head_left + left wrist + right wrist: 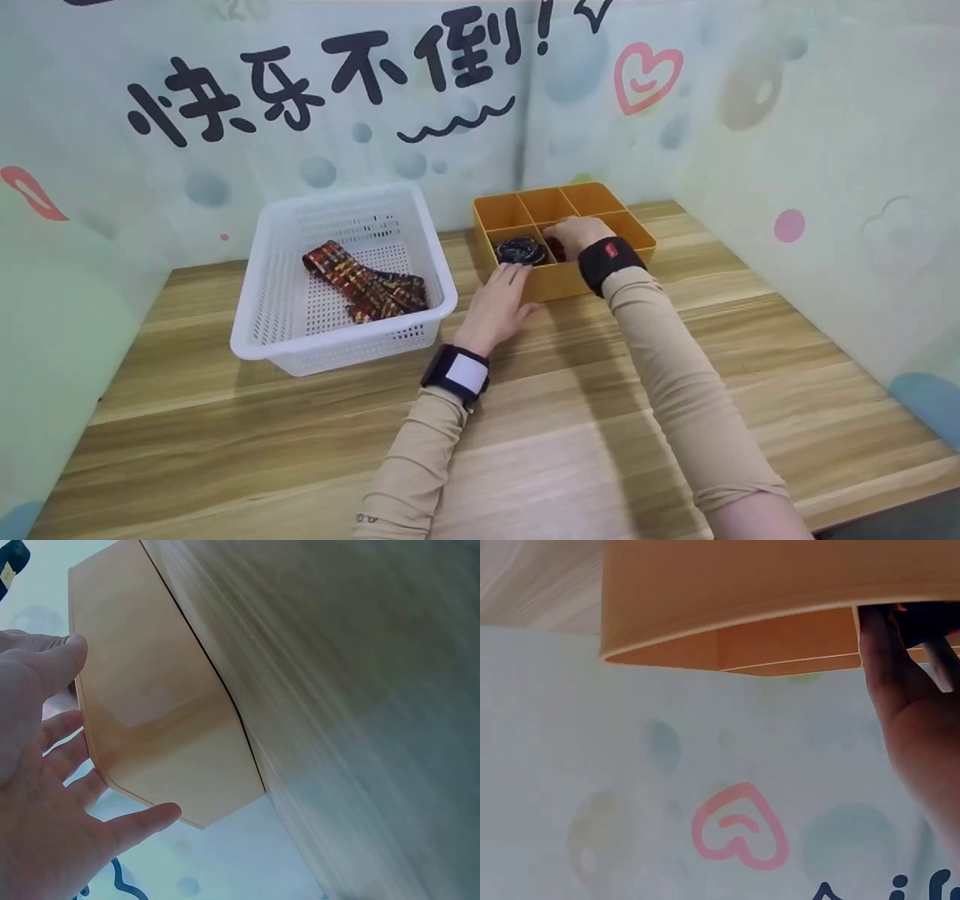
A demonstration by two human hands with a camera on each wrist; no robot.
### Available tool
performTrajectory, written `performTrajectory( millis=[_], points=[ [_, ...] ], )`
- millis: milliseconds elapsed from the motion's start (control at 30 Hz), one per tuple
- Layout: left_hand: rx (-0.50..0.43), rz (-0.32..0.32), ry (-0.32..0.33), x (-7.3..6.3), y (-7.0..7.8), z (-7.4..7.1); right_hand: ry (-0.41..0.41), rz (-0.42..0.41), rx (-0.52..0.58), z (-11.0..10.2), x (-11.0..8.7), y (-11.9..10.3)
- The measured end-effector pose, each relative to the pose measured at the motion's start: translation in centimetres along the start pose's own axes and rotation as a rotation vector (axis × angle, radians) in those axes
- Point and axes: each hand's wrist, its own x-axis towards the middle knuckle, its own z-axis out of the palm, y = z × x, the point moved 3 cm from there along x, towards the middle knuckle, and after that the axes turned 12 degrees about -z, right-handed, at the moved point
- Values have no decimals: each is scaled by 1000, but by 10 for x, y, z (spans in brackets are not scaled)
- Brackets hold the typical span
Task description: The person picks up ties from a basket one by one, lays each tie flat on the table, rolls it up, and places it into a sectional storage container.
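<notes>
An orange divided box (562,283) stands near the back wall. My right hand (581,234) reaches down into its front middle compartment and holds a rolled, dark red cloth roll (554,248), largely hidden by the fingers. In the right wrist view, dark fabric (926,621) shows between finger and thumb. A coiled dark patterned necktie (521,251) fills the front left compartment. My left hand (491,309) rests at the box's front left corner, fingertips on the rim; the left wrist view shows its fingers spread along the box wall (150,690).
A white perforated basket (259,351) sits to the left of the box, with a red-orange plaid necktie (360,285) lying folded over inside. Printed walls (810,150) enclose the wooden table (300,435) at the back and sides.
</notes>
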Motion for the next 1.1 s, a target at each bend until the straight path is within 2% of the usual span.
performTrajectory(
  millis=[67, 167, 267, 333, 433, 500, 600, 733, 867, 967, 1033, 1100],
  points=[
    [5, 3, 2, 0, 0, 0, -12, 20, 19, 2, 1, 2],
    [10, -2, -4, 0, 0, 1, -35, 21, 103, 1, -1, 8],
    [3, -1, -6, 0, 0, 1, -16, 1, 193, -3, -8, 12],
    [-3, 1, -7, 0, 0, 0, 45, -12, 200, -8, -15, 11],
    [-9, 0, -5, 1, -1, 0, 209, -27, 152, -12, -27, 7],
    [-9, -3, -11, 1, -1, -1, 327, -37, 119, -10, -35, 3],
    [-3, 1, -15, 1, -1, 0, 460, -60, 128, -1, -46, -3],
    [12, 1, -1, 1, -1, -1, 555, -99, 150, 14, -55, -9],
    [65, 4, 12, -3, 5, -5, 587, -120, 148, 24, -58, -10],
    [69, 49, -3, -10, 20, -23, 585, -128, 149, 26, -60, -9],
    [23, 89, -56, -16, 32, -46, 581, -135, 151, 25, -61, -9],
    [-25, 129, -107, -20, 43, -78, 580, -133, 149, 24, -61, -8]
  ],
)
